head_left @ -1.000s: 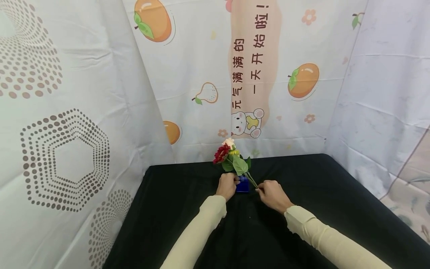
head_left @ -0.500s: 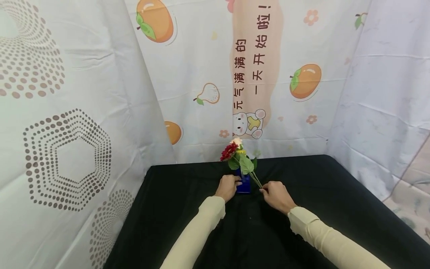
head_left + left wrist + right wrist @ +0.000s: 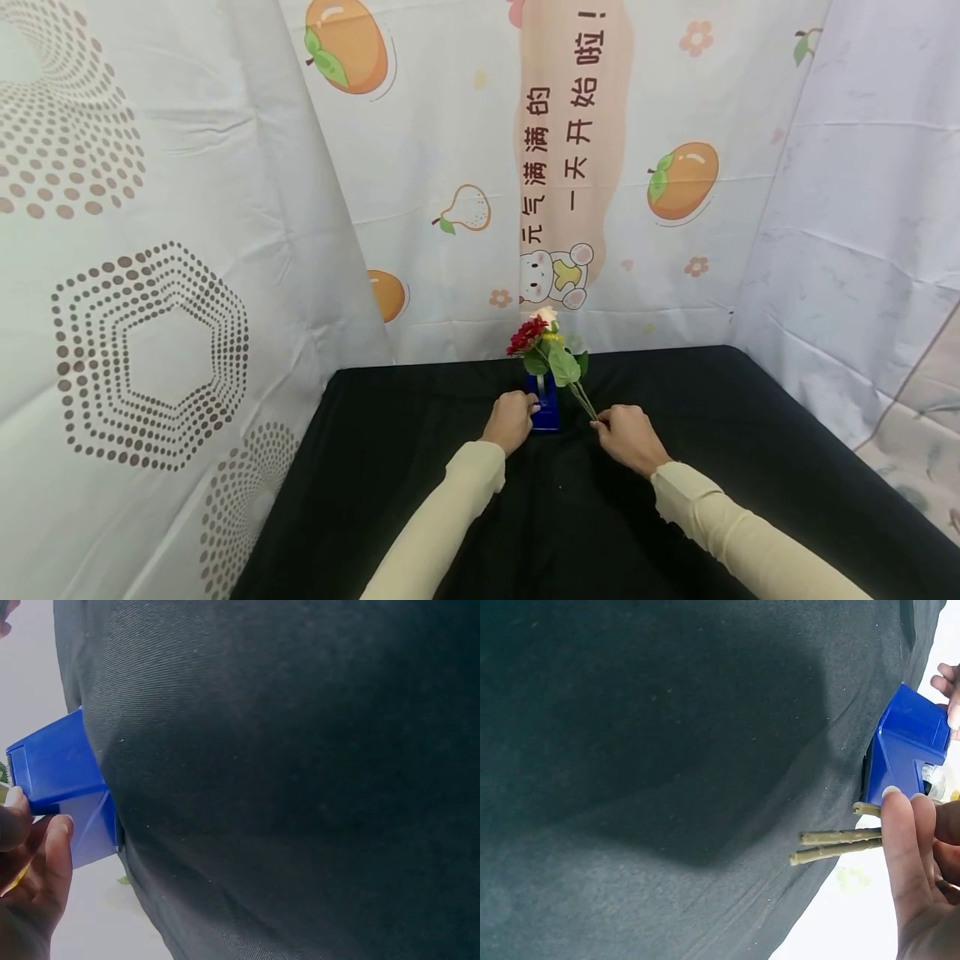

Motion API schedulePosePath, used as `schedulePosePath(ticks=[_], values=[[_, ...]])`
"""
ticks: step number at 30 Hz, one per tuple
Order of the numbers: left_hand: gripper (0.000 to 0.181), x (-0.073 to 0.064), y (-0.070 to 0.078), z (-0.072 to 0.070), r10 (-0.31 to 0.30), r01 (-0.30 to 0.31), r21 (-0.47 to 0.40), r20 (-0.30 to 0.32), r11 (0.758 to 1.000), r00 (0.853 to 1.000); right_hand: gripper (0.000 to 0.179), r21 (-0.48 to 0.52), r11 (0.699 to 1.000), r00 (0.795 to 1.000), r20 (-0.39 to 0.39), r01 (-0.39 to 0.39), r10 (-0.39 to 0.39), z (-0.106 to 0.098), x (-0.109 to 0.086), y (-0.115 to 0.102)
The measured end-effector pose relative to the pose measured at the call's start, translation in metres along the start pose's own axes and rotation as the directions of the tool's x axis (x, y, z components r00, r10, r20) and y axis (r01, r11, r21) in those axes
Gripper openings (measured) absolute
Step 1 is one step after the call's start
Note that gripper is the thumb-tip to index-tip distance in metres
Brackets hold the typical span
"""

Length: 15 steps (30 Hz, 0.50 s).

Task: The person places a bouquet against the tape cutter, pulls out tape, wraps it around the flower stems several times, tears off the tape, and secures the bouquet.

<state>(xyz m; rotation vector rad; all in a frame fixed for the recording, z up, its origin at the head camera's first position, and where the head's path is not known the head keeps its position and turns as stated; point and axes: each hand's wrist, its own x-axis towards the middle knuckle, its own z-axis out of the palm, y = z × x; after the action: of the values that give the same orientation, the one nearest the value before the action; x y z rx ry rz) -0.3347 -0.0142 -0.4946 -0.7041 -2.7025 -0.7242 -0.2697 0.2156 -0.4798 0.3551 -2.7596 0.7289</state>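
A bunch of flowers (image 3: 562, 364), with red, cream and yellow blooms and green leaves, leans up and left from my right hand (image 3: 632, 437). That hand pinches the stems (image 3: 585, 403) low down; several cut ends (image 3: 840, 836) stick out past the fingers in the right wrist view. On the black cloth stands a blue angular plastic holder (image 3: 547, 410), with something pale and tube-like at its upper part. My left hand (image 3: 510, 419) grips its left side. In the left wrist view, thumb and fingers pinch a corner of the holder (image 3: 64, 761). The blooms hang above and behind the holder.
A black cloth (image 3: 420, 467) covers the table, whose far edge meets a white curtain (image 3: 450, 275) printed with fruit and writing. Patterned white curtains hang at the left (image 3: 285, 275) and right (image 3: 810, 250).
My right hand has moved a little to the right with the flowers, so the blooms shift right and more of the blue holder shows. The left hand stays at the holder.
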Motion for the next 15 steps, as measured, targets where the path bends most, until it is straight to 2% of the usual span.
schedulePosePath(ticks=[7,15], values=[[0.017,-0.002,0.001,0.000,0.032,-0.032,0.038,-0.021,0.999,0.999,0.018,0.022,1.000,1.000,-0.001,-0.018,0.018,-0.004,-0.007,0.009],[0.017,-0.002,0.002,-0.001,0.027,-0.026,0.046,-0.016,0.999,1.000,0.021,0.060,0.997,0.998,0.006,-0.056,0.056,-0.012,-0.013,0.024]])
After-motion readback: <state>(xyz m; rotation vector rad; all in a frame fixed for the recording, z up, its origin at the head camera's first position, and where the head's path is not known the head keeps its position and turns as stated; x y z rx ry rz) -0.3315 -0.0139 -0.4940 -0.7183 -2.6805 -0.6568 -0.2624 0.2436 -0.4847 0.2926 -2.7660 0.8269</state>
